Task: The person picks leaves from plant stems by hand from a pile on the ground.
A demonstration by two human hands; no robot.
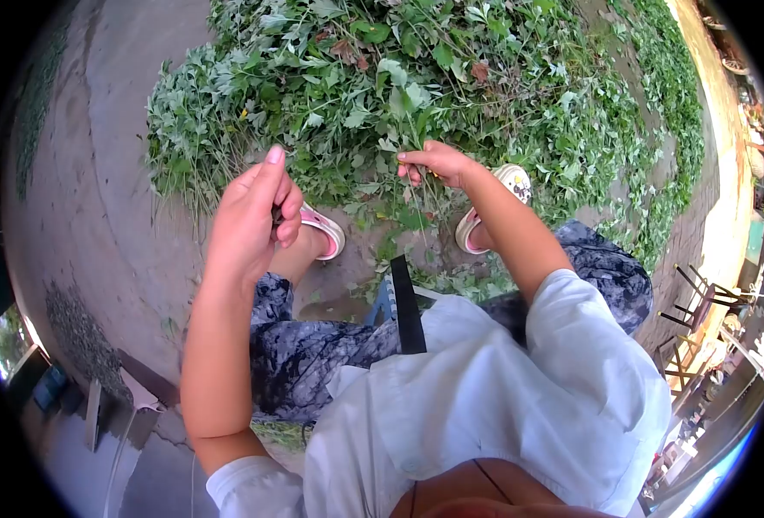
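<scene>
My right hand (pixel 438 162) pinches a thin green leafy stem (pixel 409 102) between thumb and fingers. Its leaves point away from me, over the pile. To the left, my left hand (pixel 257 207) is raised with its fingers curled in and the thumb laid over them. Something small and dark shows within those fingers, too hidden to name. A large heap of cut leafy greens (pixel 339 95) lies on the ground just beyond both hands, with a few brown, withered leaves among it.
My feet in light clogs (pixel 323 231) stand at the heap's near edge. More greens (pixel 671 112) spread along the right. Loose leaves litter the concrete floor (pixel 114 173). A dark-legged stool (pixel 701 298) stands at far right; a dustpan-like object (pixel 140 393) lies at lower left.
</scene>
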